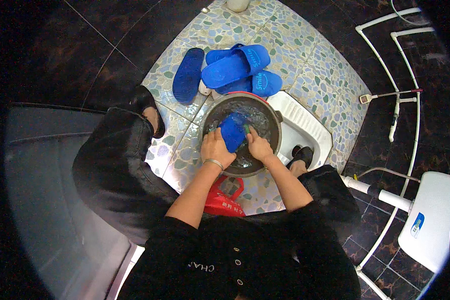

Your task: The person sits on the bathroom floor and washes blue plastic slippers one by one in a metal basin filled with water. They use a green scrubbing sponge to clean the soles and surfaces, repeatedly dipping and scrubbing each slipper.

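Note:
A round dark basin (261, 168) of rippling water stands before me on the tiled floor. In it, my left hand (216, 147) grips the near left side of a blue slipper (231, 135), partly under the water. My right hand (259, 145) holds a small green scrubbing pad or brush (246, 129) against the slipper's right side; its exact kind is hard to tell. Just beyond the basin lie several blue slippers (225, 71) in a loose pile, with one blue slipper (188, 75) apart on their left, sole up.
A white squat toilet (303, 112) adjoins the basin's right side, my foot over it. A red bag (223, 202) lies between basin and body. White pipes (416, 112), a long-handled brush (366, 98) and a cistern (431, 213) line the right wall. Grey tub-like wall (52, 168) at left.

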A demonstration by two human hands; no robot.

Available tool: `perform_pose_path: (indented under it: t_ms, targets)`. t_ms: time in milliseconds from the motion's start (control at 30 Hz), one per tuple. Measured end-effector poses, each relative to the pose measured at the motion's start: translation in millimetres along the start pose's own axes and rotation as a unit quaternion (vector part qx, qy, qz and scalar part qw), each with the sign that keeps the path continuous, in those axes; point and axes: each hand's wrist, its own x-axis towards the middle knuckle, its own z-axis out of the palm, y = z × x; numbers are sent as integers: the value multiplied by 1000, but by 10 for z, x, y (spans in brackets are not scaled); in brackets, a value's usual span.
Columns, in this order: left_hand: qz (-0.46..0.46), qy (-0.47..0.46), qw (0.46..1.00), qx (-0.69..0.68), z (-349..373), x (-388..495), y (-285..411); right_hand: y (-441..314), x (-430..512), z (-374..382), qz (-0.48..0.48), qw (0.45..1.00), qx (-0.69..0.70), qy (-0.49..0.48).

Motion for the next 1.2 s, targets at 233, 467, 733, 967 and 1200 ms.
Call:
perform_pose_path:
  t_ms: [233, 467, 733, 967, 1200]
  targets:
    - [11, 56, 998, -2, 149, 48, -52, -259, -328, 124, -123, 988, 69, -59]
    - [22, 59, 998, -21, 103, 28, -46, -219, 61, -22, -12, 999, 15, -34]
    - [5, 8, 1000, 8, 6, 28, 9, 104, 808, 155, 80, 996, 24, -30]
    - [-2, 10, 1000, 9, 47, 34, 8, -97, 544, 143, -152, 983, 101, 28]
    - [3, 16, 1000, 15, 113, 45, -22, -257, -10, -14, -273, 955, 111, -34]
